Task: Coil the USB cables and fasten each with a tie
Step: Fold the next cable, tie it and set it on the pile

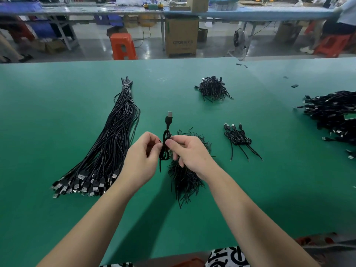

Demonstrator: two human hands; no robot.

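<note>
Above the middle of the green worktop (57,218), the left hand (141,160) and right hand (189,153) are pinching 1 coiled USB cable (167,135), seemingly twisting a tie around it. 3 tied cables (238,137) are lying to the right; the large uncoiled bundle (107,143) on the left is waiting.

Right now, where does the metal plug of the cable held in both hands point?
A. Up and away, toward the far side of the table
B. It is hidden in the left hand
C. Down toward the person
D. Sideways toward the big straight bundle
A: the plug stands above the left hand and right hand, which pinch the coiled cable at its middle.
</note>
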